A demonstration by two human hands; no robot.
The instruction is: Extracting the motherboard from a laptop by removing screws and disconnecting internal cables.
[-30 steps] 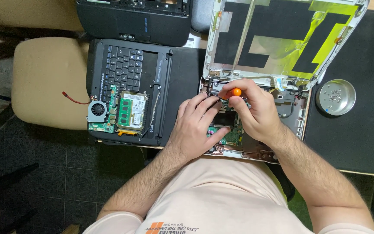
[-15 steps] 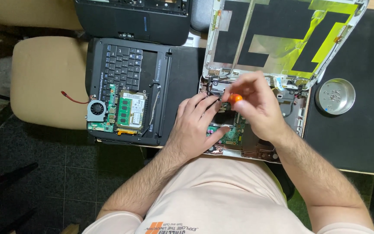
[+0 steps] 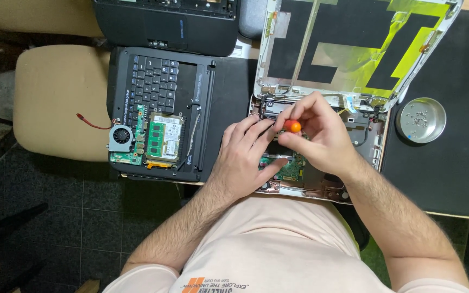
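Two hands [image 3: 245, 157] [image 3: 318, 133] are kept over the opened laptop base [image 3: 321, 187], the screwdriver [image 3: 292, 126] now shifted a little leftward

Nearest, the left hand is laid flat on the green board [image 3: 289, 168], fingers spread and nothing gripped. The right hand's fingers are closed round the orange-capped screwdriver, whose tip is hidden below; against the earlier views the cap has been moved slightly toward the hinge, so work at that corner seems to be under way. Farther off, a keyboard panel [image 3: 156, 81], a detached lid [image 3: 354, 43] and a screw dish [image 3: 420, 120] are set apart
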